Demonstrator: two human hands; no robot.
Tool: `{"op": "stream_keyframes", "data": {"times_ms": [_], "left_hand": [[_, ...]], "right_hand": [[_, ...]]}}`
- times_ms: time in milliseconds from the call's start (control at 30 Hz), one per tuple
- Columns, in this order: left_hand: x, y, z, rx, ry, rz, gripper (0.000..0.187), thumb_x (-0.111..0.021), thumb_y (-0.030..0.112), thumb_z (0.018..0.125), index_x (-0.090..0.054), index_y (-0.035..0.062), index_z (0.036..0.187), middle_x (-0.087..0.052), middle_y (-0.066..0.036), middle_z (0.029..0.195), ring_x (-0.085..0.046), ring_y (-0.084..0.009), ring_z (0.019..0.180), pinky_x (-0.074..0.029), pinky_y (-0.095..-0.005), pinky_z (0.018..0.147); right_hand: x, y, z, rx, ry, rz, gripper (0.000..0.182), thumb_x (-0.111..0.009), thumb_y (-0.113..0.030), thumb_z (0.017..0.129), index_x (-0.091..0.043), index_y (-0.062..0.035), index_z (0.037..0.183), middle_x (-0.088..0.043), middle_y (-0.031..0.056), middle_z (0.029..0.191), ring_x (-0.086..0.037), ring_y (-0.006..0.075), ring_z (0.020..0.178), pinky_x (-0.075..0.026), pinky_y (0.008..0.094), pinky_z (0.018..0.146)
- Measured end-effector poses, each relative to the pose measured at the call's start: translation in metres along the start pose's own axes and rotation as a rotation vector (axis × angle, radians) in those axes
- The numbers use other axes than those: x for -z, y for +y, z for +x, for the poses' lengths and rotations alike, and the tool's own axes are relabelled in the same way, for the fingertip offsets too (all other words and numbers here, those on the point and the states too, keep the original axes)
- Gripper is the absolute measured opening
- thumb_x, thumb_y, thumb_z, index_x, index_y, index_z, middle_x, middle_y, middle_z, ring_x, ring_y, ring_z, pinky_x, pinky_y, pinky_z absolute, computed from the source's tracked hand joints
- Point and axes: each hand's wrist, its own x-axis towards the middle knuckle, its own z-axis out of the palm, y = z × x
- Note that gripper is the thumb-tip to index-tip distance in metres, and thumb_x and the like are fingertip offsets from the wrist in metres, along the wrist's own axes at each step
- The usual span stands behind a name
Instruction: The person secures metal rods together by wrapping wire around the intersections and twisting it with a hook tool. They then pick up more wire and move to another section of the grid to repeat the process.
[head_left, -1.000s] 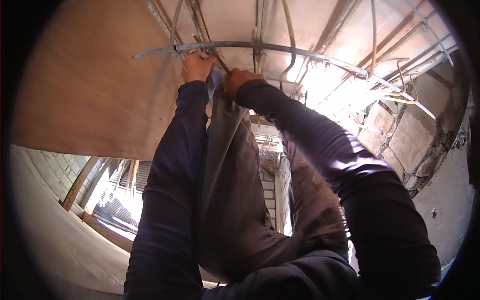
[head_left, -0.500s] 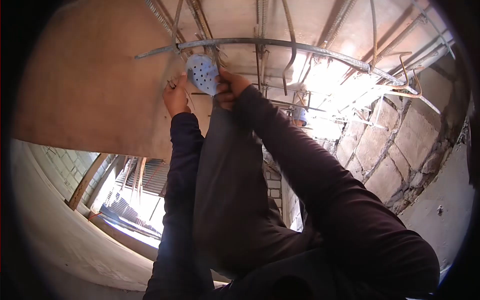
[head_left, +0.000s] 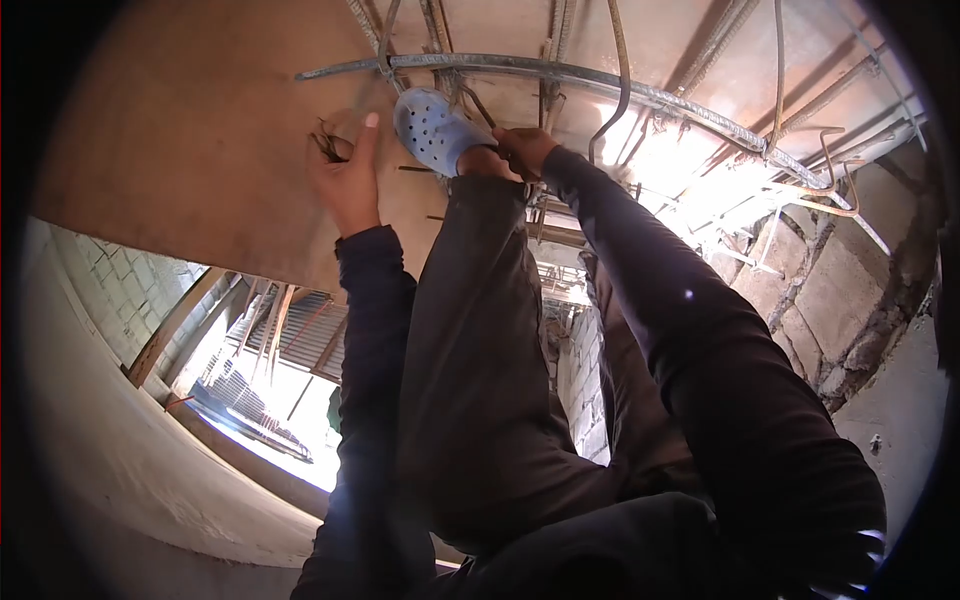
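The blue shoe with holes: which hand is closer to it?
Right. The right hand touches the ankle just behind the blue shoe; the left hand is apart, beside it, holding thin wires.

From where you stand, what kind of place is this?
Most likely a building site, part built. Steel reinforcing bars are laid in a grid over a plywood form board, and a rough block wall with uneven mortar stands beside them. The left hand holds short tie wires.
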Motion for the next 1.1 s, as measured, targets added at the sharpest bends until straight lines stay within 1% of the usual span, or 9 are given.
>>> {"op": "stream_keyframes", "data": {"times_ms": [67, 167, 267, 300, 433, 600, 767, 933, 1100], "left_hand": [[0.006, 0.045, 0.003, -0.107, -0.145, 0.211, 0.056, -0.093, 0.023, 0.072, -0.069, 0.0001, 0.116, -0.052, 0.003, 0.073, -0.044, -0.0098, 0.068, -0.040, -0.0260, 0.062], [0.007, 0.068, 0.020, -0.332, -0.317, 0.458, 0.077, -0.095, 0.029, 0.063, -0.066, 0.0046, 0.131, -0.051, 0.001, 0.072, -0.044, -0.0114, 0.065, -0.041, -0.0284, 0.060], [0.005, 0.070, 0.039, -0.255, -0.468, 0.539, 0.086, -0.096, 0.035, 0.060, -0.064, 0.0062, 0.134, -0.050, -0.002, 0.071, -0.043, -0.0141, 0.064, -0.043, -0.0307, 0.060], [0.002, 0.072, 0.041, -0.266, -0.469, 0.543, 0.086, -0.096, 0.035, 0.060, -0.064, 0.0062, 0.134, -0.050, -0.002, 0.071, -0.043, -0.0141, 0.064, -0.043, -0.0307, 0.060], [-0.003, 0.065, 0.043, -0.306, -0.467, 0.617, 0.086, -0.095, 0.044, 0.057, -0.067, 0.0028, 0.127, -0.060, -0.007, 0.073, -0.054, -0.0190, 0.066, -0.048, -0.0342, 0.064], [-0.021, 0.081, 0.034, -0.399, -0.380, 0.742, 0.082, -0.093, 0.050, 0.057, -0.070, -0.0006, 0.117, -0.066, -0.014, 0.075, -0.064, -0.0276, 0.067, -0.051, -0.0399, 0.064], [-0.038, 0.064, 0.028, -0.502, -0.145, 0.826, 0.069, -0.091, 0.049, 0.064, -0.070, 0.0012, 0.109, -0.067, -0.015, 0.073, -0.067, -0.0340, 0.068, -0.052, -0.0426, 0.062], [-0.006, 0.118, 0.009, -0.362, -0.130, 0.698, 0.061, -0.090, 0.042, 0.068, -0.069, 0.0038, 0.111, -0.065, -0.013, 0.074, -0.063, -0.0310, 0.066, -0.051, -0.0418, 0.063], [0.080, 0.192, -0.049, -0.249, -0.032, 0.561, 0.052, -0.088, 0.028, 0.073, -0.069, 0.0032, 0.115, -0.055, -0.006, 0.070, -0.052, -0.0175, 0.064, -0.046, -0.0342, 0.062]], "right_hand": [[0.018, -0.023, -0.014, -0.280, -0.515, 0.521, 0.046, -0.057, -0.055, 0.098, -0.071, -0.0117, 0.090, -0.048, 0.0004, 0.054, -0.039, 0.0118, 0.040, -0.029, 0.0308, 0.040], [0.005, -0.051, -0.044, -0.250, -0.494, 0.199, 0.045, -0.059, -0.055, 0.097, -0.068, -0.0143, 0.081, -0.041, -0.0032, 0.050, -0.030, 0.0100, 0.037, -0.021, 0.0292, 0.039], [0.001, -0.050, -0.078, -0.242, -0.406, 0.174, 0.048, -0.060, -0.055, 0.097, -0.063, -0.0128, 0.074, -0.043, -0.0032, 0.051, -0.032, 0.0095, 0.037, -0.021, 0.0282, 0.038], [-0.003, -0.035, -0.083, -0.304, -0.326, 0.176, 0.054, -0.060, -0.056, 0.098, -0.058, -0.0118, 0.066, -0.044, -0.0007, 0.045, -0.036, 0.0105, 0.033, -0.023, 0.0294, 0.035], [0.015, 0.008, -0.155, -0.318, -0.409, 0.245, 0.054, -0.055, -0.055, 0.101, -0.059, -0.0096, 0.071, -0.046, -0.0033, 0.049, -0.039, 0.0069, 0.035, -0.025, 0.0264, 0.036], [0.058, 0.053, -0.263, -0.381, -0.346, 0.380, 0.060, -0.048, -0.054, 0.104, -0.051, -0.0097, 0.063, -0.043, -0.0007, 0.044, -0.041, 0.0094, 0.035, -0.033, 0.0263, 0.036], [0.093, 0.080, -0.354, -0.505, -0.205, 0.372, 0.051, -0.053, -0.050, 0.104, -0.059, -0.0079, 0.075, -0.047, -0.0023, 0.051, -0.044, 0.0082, 0.038, -0.034, 0.0245, 0.037], [0.106, 0.120, -0.430, -0.360, 0.010, 0.471, 0.031, -0.068, -0.036, 0.098, -0.066, -0.0090, 0.083, -0.057, -0.0051, 0.063, -0.054, 0.0057, 0.056, -0.038, 0.0206, 0.053], [0.122, 0.083, -0.507, -0.199, 0.085, 0.249, 0.028, -0.065, -0.031, 0.098, -0.068, -0.0074, 0.083, -0.064, -0.0012, 0.068, -0.055, 0.0076, 0.056, -0.041, 0.0239, 0.053]]}}
